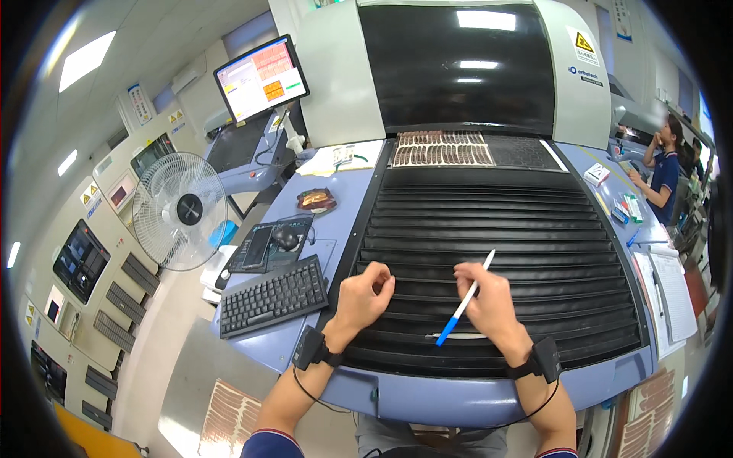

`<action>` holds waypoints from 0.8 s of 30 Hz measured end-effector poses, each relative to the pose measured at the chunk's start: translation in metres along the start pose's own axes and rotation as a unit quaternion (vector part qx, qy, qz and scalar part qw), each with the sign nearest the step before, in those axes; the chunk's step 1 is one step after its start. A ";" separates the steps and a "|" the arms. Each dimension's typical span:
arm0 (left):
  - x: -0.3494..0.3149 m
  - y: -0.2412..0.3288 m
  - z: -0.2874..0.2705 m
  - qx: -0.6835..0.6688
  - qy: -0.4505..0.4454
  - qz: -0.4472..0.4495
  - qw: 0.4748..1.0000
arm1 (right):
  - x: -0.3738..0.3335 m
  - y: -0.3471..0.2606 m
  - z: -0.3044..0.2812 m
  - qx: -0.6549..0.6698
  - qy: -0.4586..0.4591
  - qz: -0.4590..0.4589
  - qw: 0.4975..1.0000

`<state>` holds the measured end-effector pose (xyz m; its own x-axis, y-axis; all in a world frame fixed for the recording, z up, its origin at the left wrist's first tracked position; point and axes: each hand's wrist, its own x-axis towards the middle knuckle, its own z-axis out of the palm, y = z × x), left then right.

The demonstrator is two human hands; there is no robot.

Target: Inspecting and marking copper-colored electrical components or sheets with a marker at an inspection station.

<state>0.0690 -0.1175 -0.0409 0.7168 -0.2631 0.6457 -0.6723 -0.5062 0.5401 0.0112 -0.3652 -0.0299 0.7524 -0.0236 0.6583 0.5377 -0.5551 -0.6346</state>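
My right hand [490,305] grips a white pen [463,307] with a blue end, which slants across the fingers, blue end low and toward me. Left of it, my left hand [365,296] hovers with fingers curled in toward the thumb, and nothing shows in it. Both hands are over the black ribbed cover [489,217] of a large machine. A thin pale stick-like item [462,336] lies on the cover just beyond the pen's blue end. At the cover's far end sits a brown-and-white patterned panel [443,150] below the dark machine window.
To the left are a black keyboard [273,296], a mouse [285,237], a brown item [316,200], a monitor [262,79] and a fan [183,211]. Papers [672,294] lie on the right ledge. Further right, a person [663,172] stands at another bench.
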 end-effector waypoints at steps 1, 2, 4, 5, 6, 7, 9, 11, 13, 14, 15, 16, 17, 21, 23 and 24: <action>0.001 -0.002 0.000 -0.008 0.015 -0.014 1.000 | 0.002 0.004 -0.001 0.003 0.021 0.007 1.000; -0.001 -0.006 0.000 -0.002 0.035 -0.007 0.999 | 0.001 0.008 -0.004 -0.001 0.027 0.006 1.000; 0.002 -0.003 -0.002 0.023 0.020 -0.053 0.998 | 0.004 0.015 -0.008 -0.005 0.033 0.006 0.999; 0.003 -0.004 -0.001 0.026 0.025 -0.060 0.998 | 0.005 0.017 -0.011 0.000 0.028 0.018 0.999; 0.005 -0.005 0.002 0.017 0.017 -0.093 0.995 | 0.005 0.021 -0.014 -0.003 0.017 0.043 0.999; 0.006 -0.005 -0.001 0.016 0.001 -0.128 0.992 | 0.007 0.020 -0.017 -0.013 0.005 0.065 0.998; 0.005 -0.010 -0.003 0.072 -0.002 -0.131 0.989 | 0.009 0.025 -0.012 -0.008 0.022 0.063 0.998; 0.007 -0.010 -0.004 0.130 -0.032 -0.134 0.982 | 0.009 0.040 -0.013 -0.031 0.016 0.083 0.996; 0.003 -0.015 -0.005 0.192 -0.061 -0.096 0.975 | 0.009 0.051 -0.015 -0.066 0.010 0.061 0.996; 0.004 -0.020 -0.003 0.213 -0.056 -0.074 0.973 | 0.009 0.054 -0.017 -0.083 0.010 0.059 0.995; 0.002 -0.024 -0.003 0.237 -0.050 -0.053 0.969 | 0.011 0.050 -0.016 -0.097 0.008 0.056 0.994; 0.000 -0.026 -0.003 0.254 -0.048 -0.050 0.965 | 0.014 0.043 -0.017 -0.098 0.004 0.058 0.993; 0.000 -0.025 -0.004 0.252 -0.050 -0.052 0.965 | 0.019 0.033 -0.020 -0.103 -0.060 0.126 0.985; 0.007 -0.013 -0.002 0.217 -0.156 -0.147 0.952 | 0.011 0.040 -0.018 -0.102 -0.162 0.130 0.973; 0.007 -0.024 -0.001 0.111 -0.038 -0.165 0.979 | 0.008 0.045 -0.016 -0.106 -0.194 0.130 0.967; 0.011 -0.028 -0.004 0.049 0.017 -0.171 0.984 | 0.006 0.048 -0.013 -0.128 -0.183 0.091 0.971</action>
<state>0.0945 -0.1029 -0.0464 0.8905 -0.0367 0.4535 -0.3701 -0.6382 0.6751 0.0367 -0.4027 -0.0507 0.9361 0.1299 0.3269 0.3062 -0.7586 -0.5752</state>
